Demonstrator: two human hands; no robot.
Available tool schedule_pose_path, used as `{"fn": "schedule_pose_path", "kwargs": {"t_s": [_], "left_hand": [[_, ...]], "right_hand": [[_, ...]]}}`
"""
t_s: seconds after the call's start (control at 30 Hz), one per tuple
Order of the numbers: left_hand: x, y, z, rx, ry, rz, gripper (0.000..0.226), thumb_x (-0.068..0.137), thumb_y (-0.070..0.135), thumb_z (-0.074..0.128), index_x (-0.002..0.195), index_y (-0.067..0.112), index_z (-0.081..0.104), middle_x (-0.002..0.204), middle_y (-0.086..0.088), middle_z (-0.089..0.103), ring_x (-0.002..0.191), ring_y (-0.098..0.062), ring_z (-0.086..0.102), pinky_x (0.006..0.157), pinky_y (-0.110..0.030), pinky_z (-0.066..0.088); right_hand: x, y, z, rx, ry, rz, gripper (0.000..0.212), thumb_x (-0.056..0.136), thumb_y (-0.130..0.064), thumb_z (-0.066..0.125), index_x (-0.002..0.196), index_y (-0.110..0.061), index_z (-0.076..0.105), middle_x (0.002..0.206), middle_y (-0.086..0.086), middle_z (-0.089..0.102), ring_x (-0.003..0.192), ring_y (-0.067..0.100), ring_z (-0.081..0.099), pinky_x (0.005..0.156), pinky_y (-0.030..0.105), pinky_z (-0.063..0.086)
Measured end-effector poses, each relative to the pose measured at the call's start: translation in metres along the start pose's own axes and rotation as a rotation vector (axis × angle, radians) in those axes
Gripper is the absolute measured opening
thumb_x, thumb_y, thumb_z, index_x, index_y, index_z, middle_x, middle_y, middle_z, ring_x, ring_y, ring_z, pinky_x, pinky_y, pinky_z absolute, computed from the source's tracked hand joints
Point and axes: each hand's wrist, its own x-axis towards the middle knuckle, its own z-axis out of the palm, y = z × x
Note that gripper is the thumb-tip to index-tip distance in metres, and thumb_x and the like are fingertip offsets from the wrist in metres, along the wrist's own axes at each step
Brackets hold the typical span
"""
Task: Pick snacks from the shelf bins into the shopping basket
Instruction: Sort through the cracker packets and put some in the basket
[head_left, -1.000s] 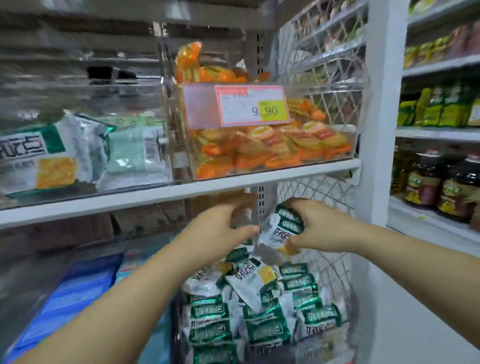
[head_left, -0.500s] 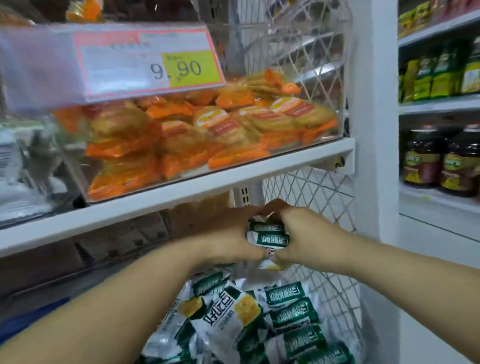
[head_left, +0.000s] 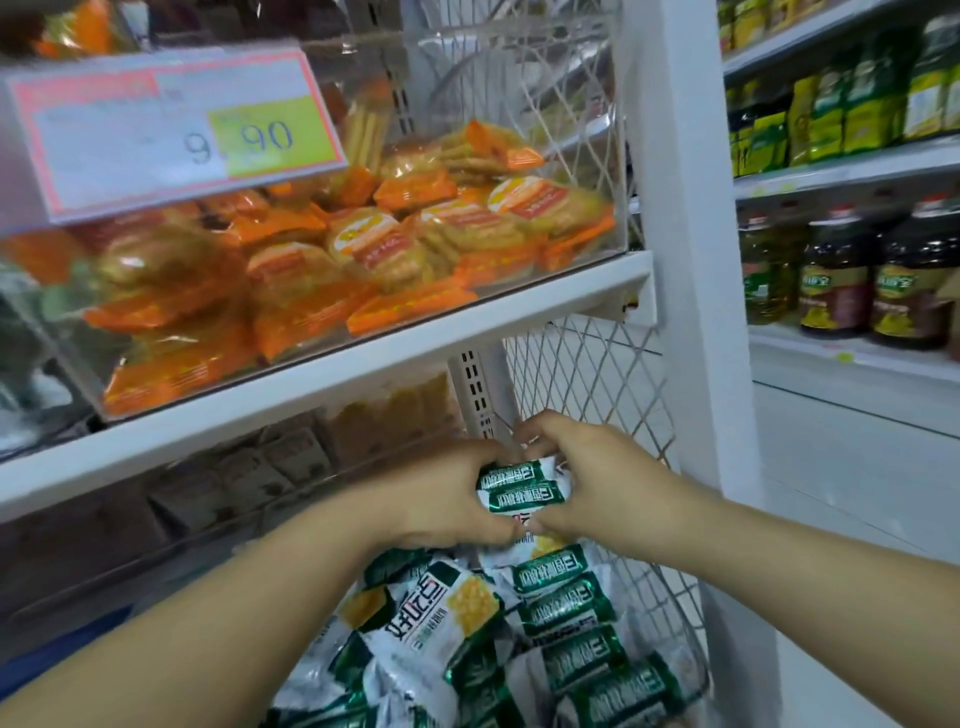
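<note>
Two hands meet under a white shelf (head_left: 332, 374); the left hand (head_left: 441, 499) and right hand (head_left: 597, 483) both curl their fingers around green-and-white snack packets (head_left: 519, 488), held just above a wire basket (head_left: 670, 597) heaped with matching packets; orange snacks (head_left: 363, 249) fill the clear bin above.

- Hands: two, my left hand (head_left: 441, 499) and my right hand (head_left: 597, 483).
- green packets (head_left: 519, 488) pinched between my hands: at least two, going by the green bands that show.
- heaped packets (head_left: 566, 608) below: more than ten — too piled up to count exactly.
- orange packets (head_left: 374, 244): well over a dozen.
- price tag (head_left: 171, 130): one.
- big bottles (head_left: 836, 275) on the far shelf: three in plain view.
</note>
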Motion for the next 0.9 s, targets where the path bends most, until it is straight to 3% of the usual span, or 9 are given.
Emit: {"fn": "schedule_pose_path", "kwargs": {"t_s": [0.1, 0.23, 0.33, 0.4, 0.47, 0.53, 0.7, 0.8, 0.9], "left_hand": [[0.003, 0.002, 0.000, 0.042, -0.010, -0.002, 0.065, 0.078, 0.018, 0.073, 0.135, 0.019, 0.042, 0.126, -0.009, 0.059, 0.107, -0.025, 0.063, 0.092, -0.045, 0.051], [0.006, -0.001, -0.003, -0.039, -0.046, -0.048, 0.049, 0.081, 0.008, 0.069, 0.123, 0.016, 0.046, 0.098, -0.003, 0.062, 0.071, -0.008, 0.065, 0.065, -0.028, 0.058], [0.010, -0.012, -0.018, 0.115, 0.130, -0.124, 0.056, 0.075, 0.034, 0.072, 0.125, 0.026, 0.047, 0.103, 0.009, 0.058, 0.081, -0.002, 0.058, 0.071, -0.022, 0.054], [0.014, -0.021, -0.025, 0.179, 0.214, -0.156, 0.073, 0.060, 0.060, 0.061, 0.126, 0.033, 0.046, 0.122, 0.006, 0.060, 0.100, -0.011, 0.060, 0.091, -0.040, 0.049], [0.020, -0.031, -0.024, 0.195, 0.221, -0.180, 0.085, 0.052, 0.069, 0.054, 0.129, 0.034, 0.043, 0.125, 0.008, 0.061, 0.102, -0.014, 0.061, 0.094, -0.045, 0.047], [0.029, -0.035, -0.022, 0.302, 0.223, -0.220, 0.085, 0.049, 0.076, 0.051, 0.123, 0.035, 0.047, 0.112, 0.010, 0.063, 0.097, -0.014, 0.062, 0.089, -0.043, 0.050], [0.044, -0.029, -0.019, 0.441, 0.125, -0.254, 0.076, 0.069, 0.068, 0.062, 0.132, 0.026, 0.048, 0.133, 0.003, 0.048, 0.103, -0.016, 0.049, 0.087, -0.030, 0.043], [0.045, -0.025, -0.022, 0.447, 0.075, -0.248, 0.078, 0.072, 0.063, 0.067, 0.137, 0.025, 0.046, 0.144, -0.001, 0.040, 0.120, -0.021, 0.048, 0.100, -0.041, 0.042], [0.045, -0.035, -0.030, 0.301, 0.064, -0.224, 0.067, 0.071, 0.057, 0.071, 0.126, 0.023, 0.052, 0.120, 0.004, 0.061, 0.102, -0.017, 0.062, 0.094, -0.045, 0.049]], "right_hand": [[-0.006, 0.001, 0.002, 0.003, -0.007, 0.012, 0.069, 0.074, -0.021, 0.080, 0.134, -0.026, 0.045, 0.131, -0.011, 0.052, 0.110, 0.001, 0.046, 0.087, 0.008, 0.033], [-0.019, 0.002, 0.000, 0.153, 0.016, 0.164, 0.073, 0.081, -0.033, 0.073, 0.143, -0.027, 0.034, 0.141, -0.009, 0.045, 0.121, 0.006, 0.046, 0.093, 0.014, 0.038], [-0.027, 0.004, 0.001, 0.465, -0.034, 0.359, 0.060, 0.090, -0.040, 0.058, 0.144, -0.025, 0.036, 0.143, -0.006, 0.044, 0.127, 0.013, 0.046, 0.109, 0.032, 0.035], [-0.031, 0.007, 0.005, 0.622, -0.047, 0.431, 0.031, 0.093, -0.039, 0.055, 0.123, -0.032, 0.054, 0.135, -0.007, 0.051, 0.124, 0.013, 0.048, 0.110, 0.039, 0.037], [-0.032, 0.008, 0.008, 0.699, -0.029, 0.474, 0.003, 0.093, -0.037, 0.056, 0.090, -0.037, 0.058, 0.121, -0.009, 0.057, 0.120, 0.013, 0.051, 0.108, 0.040, 0.039], [-0.032, 0.010, 0.010, 0.769, 0.003, 0.480, 0.009, 0.092, -0.035, 0.058, 0.083, -0.035, 0.056, 0.115, -0.010, 0.059, 0.119, 0.014, 0.052, 0.108, 0.041, 0.040], [-0.033, 0.012, 0.010, 0.791, -0.002, 0.489, 0.005, 0.091, -0.034, 0.058, 0.086, -0.033, 0.057, 0.116, -0.010, 0.059, 0.119, 0.013, 0.052, 0.107, 0.040, 0.040], [-0.035, 0.012, 0.009, 0.805, -0.006, 0.490, 0.006, 0.091, -0.034, 0.058, 0.085, -0.033, 0.059, 0.110, -0.014, 0.059, 0.120, 0.013, 0.050, 0.108, 0.041, 0.039], [-0.035, 0.013, 0.011, 0.804, 0.002, 0.489, 0.024, 0.090, -0.036, 0.059, 0.113, -0.029, 0.061, 0.123, -0.008, 0.058, 0.123, 0.014, 0.049, 0.109, 0.041, 0.038]]}}
